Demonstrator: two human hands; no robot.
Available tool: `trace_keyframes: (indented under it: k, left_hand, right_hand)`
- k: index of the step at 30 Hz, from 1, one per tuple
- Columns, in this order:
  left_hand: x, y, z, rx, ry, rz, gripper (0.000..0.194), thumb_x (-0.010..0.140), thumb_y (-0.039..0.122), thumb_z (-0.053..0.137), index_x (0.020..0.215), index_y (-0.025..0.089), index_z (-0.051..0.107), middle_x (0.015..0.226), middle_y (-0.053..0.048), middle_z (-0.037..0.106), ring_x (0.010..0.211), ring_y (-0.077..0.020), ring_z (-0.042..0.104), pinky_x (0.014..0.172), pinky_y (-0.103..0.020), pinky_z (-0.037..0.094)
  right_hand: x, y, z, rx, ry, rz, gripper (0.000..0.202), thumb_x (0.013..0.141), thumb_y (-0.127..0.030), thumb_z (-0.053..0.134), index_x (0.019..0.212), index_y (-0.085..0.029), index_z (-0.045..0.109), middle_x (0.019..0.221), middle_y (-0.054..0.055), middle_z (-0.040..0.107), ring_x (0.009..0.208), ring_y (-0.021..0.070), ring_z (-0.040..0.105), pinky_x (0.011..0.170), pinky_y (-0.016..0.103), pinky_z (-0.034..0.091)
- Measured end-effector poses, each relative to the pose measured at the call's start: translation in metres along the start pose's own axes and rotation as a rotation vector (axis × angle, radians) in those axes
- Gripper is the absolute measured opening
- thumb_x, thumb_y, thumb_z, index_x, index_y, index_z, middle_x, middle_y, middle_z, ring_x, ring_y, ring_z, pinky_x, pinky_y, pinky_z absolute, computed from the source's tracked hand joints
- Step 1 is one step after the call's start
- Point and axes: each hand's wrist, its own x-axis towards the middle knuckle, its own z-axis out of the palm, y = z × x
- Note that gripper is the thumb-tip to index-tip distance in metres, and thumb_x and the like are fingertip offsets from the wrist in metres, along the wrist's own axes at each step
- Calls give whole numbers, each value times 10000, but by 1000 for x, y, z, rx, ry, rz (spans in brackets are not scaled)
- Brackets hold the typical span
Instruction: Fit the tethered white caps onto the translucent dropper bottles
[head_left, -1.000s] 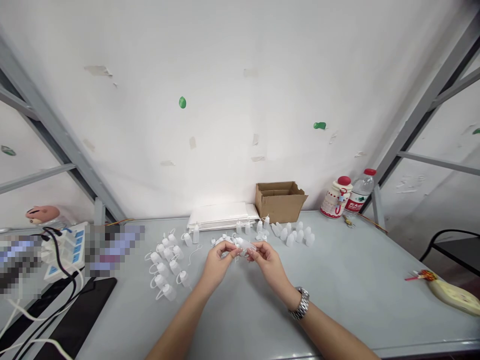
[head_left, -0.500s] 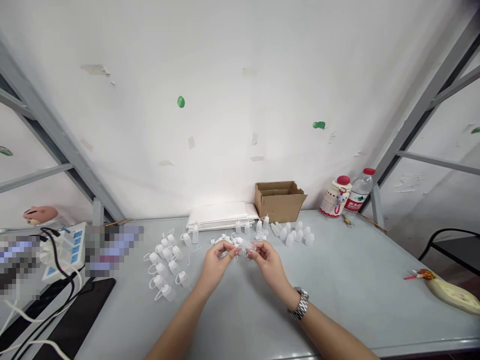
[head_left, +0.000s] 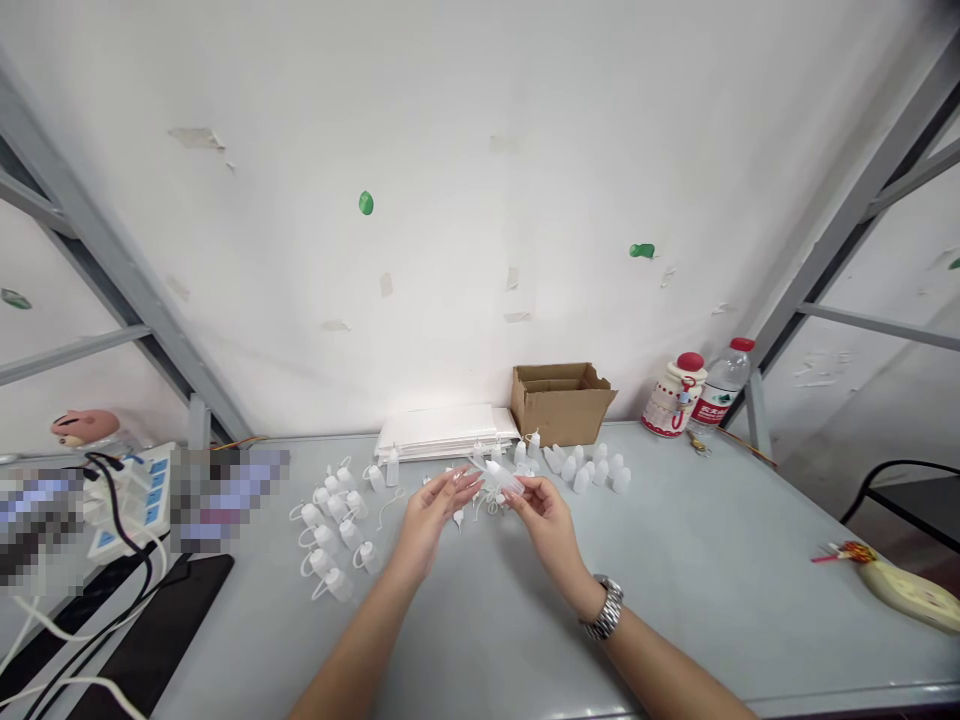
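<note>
Translucent white plastic, a small squeeze bottle [head_left: 501,478] sits tilted above the grey table [head_left: 675,580], pinched between the thumb and fingertips of the right hand [head_left: 546,515], probably so its open end faces the other hand. The left hand [head_left: 431,515] hovers just beside it with fingers [head_left: 466,483] loosely spread and holding nothing that can be made out; a tiny white nozzle piece [head_left: 458,517] appears just below them. To the left, capped bottles with looped tethers [head_left: 334,525] lie grouped on the table, seemingly set apart from the bare bottles [head_left: 589,468] standing to the right near a cardboard box [head_left: 561,402]. A stack of white sheets [head_left: 446,432] rests against the wall, and a water bottle [head_left: 721,385] stands further right.
</note>
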Motion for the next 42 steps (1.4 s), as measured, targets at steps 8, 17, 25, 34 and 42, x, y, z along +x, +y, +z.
trace_keyframes:
  k: [8, 17, 25, 34, 42]
  left_hand:
    - [6, -1, -8, -227, 108, -49, 196, 775, 236, 604, 921, 118, 661, 1030, -136, 694, 954, -222, 651, 942, -367, 461]
    - [7, -1, -9, -219, 235, -79, 80, 785, 98, 575, 819, 126, 643, 952, -108, 720, 866, -174, 677, 846, -286, 511]
    - [8, 2, -6, -282, 216, -125, 153, 814, 59, 514, 817, 118, 656, 936, -91, 722, 840, -142, 677, 781, -216, 522]
    - [6, 1, -3, -229, 107, -105, 107, 770, 104, 581, 829, 115, 670, 837, -81, 734, 824, -147, 676, 813, -229, 499]
    - [6, -1, -6, -209, 88, -99, 117, 747, 141, 618, 852, 121, 664, 856, -83, 735, 842, -155, 672, 845, -252, 483]
  right_hand:
    - [-10, -5, 4, -260, -43, -66, 276, 739, -430, 627, 860, -185, 592, 805, 42, 626, 751, 198, 567, 698, 316, 446]
    - [-13, -3, 4, -369, -121, -117, 213, 763, -378, 604, 865, -191, 602, 752, 23, 618, 701, 179, 558, 678, 305, 446]
    - [-13, -3, 5, -406, -142, -124, 179, 772, -341, 595, 866, -189, 603, 746, 19, 618, 698, 174, 552, 671, 295, 436]
    - [-14, -9, 6, -407, -141, -130, 191, 778, -364, 588, 856, -192, 617, 728, 19, 628, 667, 171, 547, 629, 288, 435]
    - [-14, -9, 6, -408, -142, -136, 184, 763, -367, 599, 833, -197, 617, 723, 22, 630, 667, 173, 545, 637, 293, 438]
